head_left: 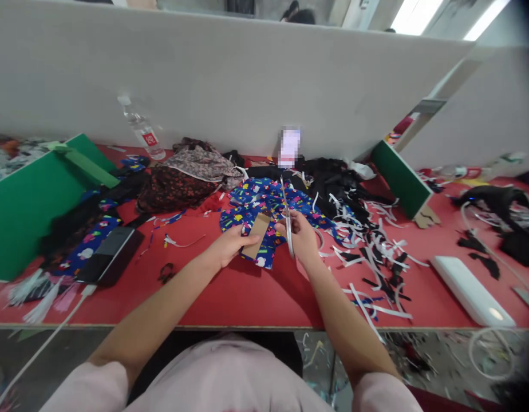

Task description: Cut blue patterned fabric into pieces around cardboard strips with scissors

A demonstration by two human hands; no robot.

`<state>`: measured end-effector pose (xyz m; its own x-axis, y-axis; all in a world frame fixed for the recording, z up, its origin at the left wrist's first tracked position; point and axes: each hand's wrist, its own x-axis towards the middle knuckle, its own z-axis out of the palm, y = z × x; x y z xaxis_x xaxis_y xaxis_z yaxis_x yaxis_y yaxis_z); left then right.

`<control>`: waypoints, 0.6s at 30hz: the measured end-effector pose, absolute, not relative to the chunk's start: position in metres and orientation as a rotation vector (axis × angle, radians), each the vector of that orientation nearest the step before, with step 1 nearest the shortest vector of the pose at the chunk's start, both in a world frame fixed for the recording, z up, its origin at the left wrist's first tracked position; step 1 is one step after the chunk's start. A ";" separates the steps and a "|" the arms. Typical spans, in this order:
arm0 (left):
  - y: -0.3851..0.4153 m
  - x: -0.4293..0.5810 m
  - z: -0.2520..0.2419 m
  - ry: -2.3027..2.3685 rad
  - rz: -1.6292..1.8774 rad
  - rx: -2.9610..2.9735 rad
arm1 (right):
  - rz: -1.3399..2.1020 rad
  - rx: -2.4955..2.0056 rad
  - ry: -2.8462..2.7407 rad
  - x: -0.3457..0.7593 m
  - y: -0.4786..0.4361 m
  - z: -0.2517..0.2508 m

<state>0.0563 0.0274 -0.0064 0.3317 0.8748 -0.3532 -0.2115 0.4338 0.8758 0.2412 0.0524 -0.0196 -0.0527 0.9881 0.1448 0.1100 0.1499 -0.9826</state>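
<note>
My left hand is closed on a brown cardboard strip, with the thumb lying over it. Blue fabric printed with colourful figures lies under and behind the strip; whether my left fingers also pinch the fabric is hidden. In my right hand is a pair of scissors, its blades pointing away from me over the blue fabric. The right fingers are wrapped about the handles, and I cannot tell how far the blades are apart.
Black and white scraps litter the right side. Dark floral cloth and a water bottle stand back left. A phone leans on the rear partition. Green boards flank the red table. A power bank lies right.
</note>
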 end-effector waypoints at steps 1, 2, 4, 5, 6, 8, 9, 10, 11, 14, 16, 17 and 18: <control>0.027 0.063 -0.009 0.974 0.865 0.820 | 1.041 -1.176 -1.383 0.242 0.052 -0.019; 0.026 0.068 -0.012 0.973 0.896 0.837 | 1.051 -1.175 -1.376 0.243 0.052 -0.018; 0.024 0.074 -0.015 0.987 0.939 0.938 | 1.167 -1.135 -1.348 0.242 0.052 -0.019; 0.022 0.076 -0.017 1.005 0.948 1.002 | 1.236 -1.107 -1.328 0.241 0.052 -0.019; 0.021 0.077 -0.017 1.027 0.947 1.060 | 1.295 -1.081 -1.309 0.240 0.052 -0.019; 0.018 0.078 -0.018 1.037 0.922 1.115 | 1.373 -1.049 -1.284 0.237 0.051 -0.020; 0.017 0.078 -0.018 1.014 0.910 1.102 | 1.391 -1.042 -1.276 0.237 0.051 -0.020; 0.016 0.078 -0.018 0.981 0.906 1.056 | 1.398 -1.037 -1.273 0.236 0.050 -0.019; 0.015 0.079 -0.018 0.947 0.912 0.984 | 1.397 -1.034 -1.274 0.236 0.049 -0.019; 0.015 0.083 -0.020 0.882 0.962 0.717 | 1.364 -1.022 -1.288 0.235 0.048 -0.018; 0.016 0.084 -0.021 0.864 0.975 0.645 | 1.348 -1.015 -1.301 0.234 0.047 -0.019; 0.016 0.085 -0.023 0.870 0.979 0.659 | 1.343 -1.014 -1.308 0.233 0.047 -0.020; 0.016 0.084 -0.024 0.886 0.985 0.697 | 1.336 -1.014 -1.311 0.232 0.047 -0.020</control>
